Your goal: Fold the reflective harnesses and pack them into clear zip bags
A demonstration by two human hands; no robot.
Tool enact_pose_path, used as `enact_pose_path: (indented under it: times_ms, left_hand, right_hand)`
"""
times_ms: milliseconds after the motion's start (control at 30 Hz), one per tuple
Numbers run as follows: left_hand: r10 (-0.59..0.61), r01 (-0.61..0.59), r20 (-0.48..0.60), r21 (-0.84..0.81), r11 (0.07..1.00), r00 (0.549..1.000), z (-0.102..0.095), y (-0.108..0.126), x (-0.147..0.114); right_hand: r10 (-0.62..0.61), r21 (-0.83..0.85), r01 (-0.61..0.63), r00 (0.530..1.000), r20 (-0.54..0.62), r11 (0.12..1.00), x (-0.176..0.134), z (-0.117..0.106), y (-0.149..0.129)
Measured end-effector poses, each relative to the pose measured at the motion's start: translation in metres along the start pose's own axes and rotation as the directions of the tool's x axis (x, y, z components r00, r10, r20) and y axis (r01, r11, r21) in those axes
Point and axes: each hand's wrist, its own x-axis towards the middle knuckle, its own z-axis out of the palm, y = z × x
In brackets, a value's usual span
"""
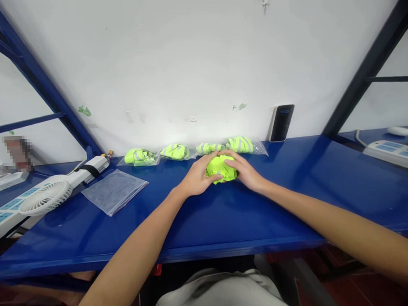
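A bundled neon-yellow reflective vest (221,168) is held between my two hands, above the middle of the blue table. My left hand (197,175) wraps its left side, thumb across the front. On the other side my right hand (247,170) grips it, with the thumb on top. Behind them, along the wall, lie several similar vests in clear bags, among them a leftmost bagged vest (139,156), a second bagged vest (175,151) and a rightmost bagged vest (240,144). To the left, a flat clear zip bag (115,190) rests on the table.
A white fan (47,198) lies over a long power strip (4,220) at the left. A phone (282,122) leans on the wall at the back right. Another power strip (396,151) is at the far right. Blue frame posts (42,83) rise beside the table (207,229).
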Motion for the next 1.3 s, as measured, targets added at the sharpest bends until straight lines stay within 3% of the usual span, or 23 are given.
enact_pose_path:
  times_ms: [100, 200, 333, 533, 733, 900, 1000, 1133, 1300]
  left_hand:
    - [0.068, -0.069, 0.013, 0.096, 0.993, 0.998, 0.001, 0.000, 0.001]
    - [0.071, -0.078, 0.041, 0.194, 0.978, 0.997, 0.001, -0.001, 0.002]
    - [0.049, -0.065, 0.067, 0.263, 0.963, 0.997, 0.001, 0.000, 0.001]
    - [0.102, -0.115, 0.057, 0.294, 0.949, 0.993, 0.005, 0.001, -0.001]
    - [0.117, -0.126, 0.049, 0.328, 0.936, 0.992, 0.006, -0.002, -0.002]
    - [0.092, -0.101, 0.043, 0.342, 0.934, 0.995, 0.007, -0.005, -0.003]
    - [0.084, -0.095, 0.048, 0.348, 0.933, 0.995, 0.007, -0.004, -0.004]
    - [0.082, -0.094, 0.048, 0.352, 0.931, 0.995, 0.010, -0.003, -0.005]
    - [0.098, -0.103, 0.033, 0.390, 0.915, 0.995, 0.015, 0.001, -0.009]
  right_hand:
    - [-0.192, -0.255, 0.197, 0.980, 0.046, 0.947, 0.000, -0.003, 0.003]
    - [-0.185, -0.347, 0.193, 0.981, 0.058, 0.918, 0.002, -0.008, 0.007]
    - [-0.145, -0.359, 0.156, 0.988, 0.057, 0.920, 0.006, -0.011, 0.012]
    - [-0.183, -0.405, 0.167, 0.983, -0.001, 0.899, 0.007, -0.009, 0.013]
    - [-0.308, -0.371, 0.291, 0.951, 0.015, 0.882, 0.006, -0.009, 0.009]
    - [-0.317, -0.423, 0.294, 0.948, 0.017, 0.857, 0.008, -0.012, 0.009]
    - [-0.393, -0.561, 0.349, 0.918, 0.046, 0.750, 0.009, -0.015, 0.009]
    - [-0.438, -0.702, 0.438, 0.877, 0.197, 0.561, 0.008, -0.019, 0.004]
    - [-0.336, -0.765, 0.430, 0.895, 0.293, 0.479, 0.006, -0.023, -0.001]
